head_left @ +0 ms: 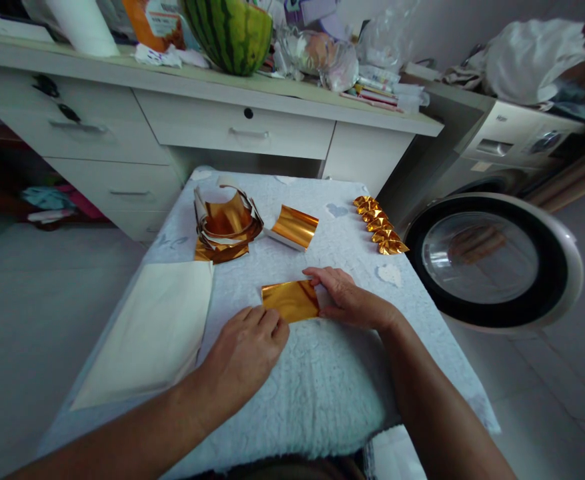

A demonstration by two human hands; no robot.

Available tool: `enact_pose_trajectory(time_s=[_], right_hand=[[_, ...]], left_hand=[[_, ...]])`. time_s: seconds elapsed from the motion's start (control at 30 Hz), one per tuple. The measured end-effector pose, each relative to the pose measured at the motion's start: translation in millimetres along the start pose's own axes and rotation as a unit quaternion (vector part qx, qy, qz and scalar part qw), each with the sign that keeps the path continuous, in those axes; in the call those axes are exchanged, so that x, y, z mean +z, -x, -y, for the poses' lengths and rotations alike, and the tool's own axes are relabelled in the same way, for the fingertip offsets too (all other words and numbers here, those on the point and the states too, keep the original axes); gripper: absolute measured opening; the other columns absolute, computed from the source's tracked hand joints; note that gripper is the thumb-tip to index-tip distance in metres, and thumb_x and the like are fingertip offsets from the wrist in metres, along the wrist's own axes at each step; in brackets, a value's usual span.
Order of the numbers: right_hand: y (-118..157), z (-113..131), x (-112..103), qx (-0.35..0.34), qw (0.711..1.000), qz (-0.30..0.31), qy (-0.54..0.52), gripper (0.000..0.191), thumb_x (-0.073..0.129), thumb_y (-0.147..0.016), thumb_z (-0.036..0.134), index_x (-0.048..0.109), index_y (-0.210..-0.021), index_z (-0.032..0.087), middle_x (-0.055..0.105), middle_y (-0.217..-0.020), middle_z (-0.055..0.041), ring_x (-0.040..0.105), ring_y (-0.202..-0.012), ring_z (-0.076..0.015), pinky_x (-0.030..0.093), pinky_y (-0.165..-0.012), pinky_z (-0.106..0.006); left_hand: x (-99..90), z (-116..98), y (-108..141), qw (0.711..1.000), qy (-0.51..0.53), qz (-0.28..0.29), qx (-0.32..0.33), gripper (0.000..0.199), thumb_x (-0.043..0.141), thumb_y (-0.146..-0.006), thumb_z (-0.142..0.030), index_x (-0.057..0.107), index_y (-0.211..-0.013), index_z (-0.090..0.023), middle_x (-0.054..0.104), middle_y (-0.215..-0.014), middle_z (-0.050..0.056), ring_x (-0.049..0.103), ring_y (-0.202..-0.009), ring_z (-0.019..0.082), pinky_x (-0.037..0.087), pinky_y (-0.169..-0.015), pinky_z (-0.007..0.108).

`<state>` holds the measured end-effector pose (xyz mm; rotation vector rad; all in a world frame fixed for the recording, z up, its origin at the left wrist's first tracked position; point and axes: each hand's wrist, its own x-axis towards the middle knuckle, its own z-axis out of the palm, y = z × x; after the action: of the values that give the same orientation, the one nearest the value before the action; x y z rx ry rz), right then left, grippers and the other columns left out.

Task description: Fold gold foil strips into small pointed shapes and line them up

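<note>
A rectangular sheet of shiny gold paper [292,301] lies flat near the middle of the cloth-covered table. My left hand [252,343] has its fingers curled together on the sheet's lower left edge. At the right edge of the same sheet, my right hand [342,297] grips it between thumb and fingers. Behind it rests a curled stack of gold paper [295,227]. Gold strips and sheets with white edges [227,223] form a loose pile at the back left. A row of folded gold pieces [379,225] stands at the back right.
White paper sheets [147,327] cover the table's left side. A counter [292,100] beyond holds a cut watermelon [229,33] and plastic bags. To the right, the washing machine door [492,260] hangs open beside the patterned tablecloth [422,327].
</note>
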<state>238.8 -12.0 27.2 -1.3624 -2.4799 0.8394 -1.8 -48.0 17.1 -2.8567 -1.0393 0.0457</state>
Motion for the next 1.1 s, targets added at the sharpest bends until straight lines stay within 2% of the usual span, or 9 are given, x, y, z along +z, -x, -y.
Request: enact_pose_trajectory(time_s=[0.07, 0.13, 0.23, 0.33, 0.5, 0.7, 1.1], right_hand=[[2, -5, -1, -0.019, 1.0, -0.006, -0.018, 0.073, 0.066, -0.076, 0.011, 0.032, -0.141, 0.02, 0.051, -0.129, -0.012, 0.045, -0.121, -0.0256, 0.032, -0.105, -0.045], [3, -6, -3, -0.026, 0.999, -0.019, -0.026, 0.063, 0.068, -0.075, 0.013, 0.042, -0.131, 0.019, 0.054, -0.125, -0.0106, 0.047, -0.117, -0.025, 0.035, -0.102, -0.043], [3, -1, -3, -0.023, 0.998, -0.058, -0.009, 0.034, 0.072, -0.077, 0.021, 0.056, -0.107, 0.02, 0.056, -0.11, -0.0067, 0.049, -0.105, -0.0226, 0.037, -0.096, -0.041], [1, 11, -2, -0.021, 0.997, -0.068, 0.014, 0.019, 0.074, -0.077, 0.023, 0.06, -0.089, 0.02, 0.054, -0.103, -0.0049, 0.047, -0.1, -0.0219, 0.035, -0.093, -0.039], [-3, 23, 4, -0.03, 0.998, -0.036, 0.033, 0.025, 0.079, -0.072, 0.024, 0.062, -0.089, 0.019, 0.054, -0.099, -0.0038, 0.045, -0.094, -0.0209, 0.032, -0.088, -0.036], [-6, 16, 6, -0.051, 0.998, -0.008, 0.03, 0.017, 0.074, -0.078, 0.022, 0.062, -0.09, 0.019, 0.059, -0.091, -0.0013, 0.048, -0.087, -0.0179, 0.032, -0.083, -0.033], [-8, 9, 7, -0.108, 0.993, -0.036, 0.01, 0.01, 0.063, -0.082, 0.012, 0.064, -0.089, 0.019, 0.066, -0.09, -0.0024, 0.058, -0.087, -0.017, 0.038, -0.084, -0.032]], left_hand=[[5.6, 3, -1, 0.999, 0.039, -0.033, -0.003, 0.02, 0.051, -0.087, -0.004, 0.064, -0.095, -0.017, 0.065, -0.096, 0.007, 0.062, -0.089, 0.022, 0.055, -0.079, 0.038], [9.8, 5, -2, 0.995, 0.081, -0.056, -0.014, 0.015, 0.052, -0.089, -0.008, 0.062, -0.094, -0.017, 0.064, -0.1, 0.007, 0.06, -0.094, 0.022, 0.054, -0.082, 0.038], [9.9, 7, -4, 0.988, 0.139, -0.057, -0.035, 0.006, 0.057, -0.088, -0.013, 0.06, -0.092, -0.017, 0.061, -0.096, 0.006, 0.057, -0.093, 0.023, 0.053, -0.083, 0.04], [6.2, 9, -7, 0.983, 0.171, -0.048, -0.047, 0.006, 0.061, -0.086, -0.016, 0.059, -0.091, -0.017, 0.06, -0.094, 0.005, 0.055, -0.091, 0.024, 0.052, -0.082, 0.042], [8.4, 14, -9, 0.978, 0.197, -0.057, -0.043, 0.006, 0.06, -0.088, -0.018, 0.06, -0.094, -0.018, 0.06, -0.095, 0.005, 0.054, -0.092, 0.024, 0.05, -0.083, 0.042], [13.7, 17, -9, 0.975, 0.206, -0.079, -0.03, 0.008, 0.059, -0.089, -0.019, 0.061, -0.096, -0.018, 0.061, -0.096, 0.005, 0.053, -0.094, 0.023, 0.05, -0.085, 0.042], [13.2, 18, -10, 0.97, 0.221, -0.086, -0.046, 0.009, 0.059, -0.088, -0.019, 0.064, -0.096, -0.017, 0.063, -0.096, 0.006, 0.055, -0.094, 0.024, 0.05, -0.084, 0.04]])
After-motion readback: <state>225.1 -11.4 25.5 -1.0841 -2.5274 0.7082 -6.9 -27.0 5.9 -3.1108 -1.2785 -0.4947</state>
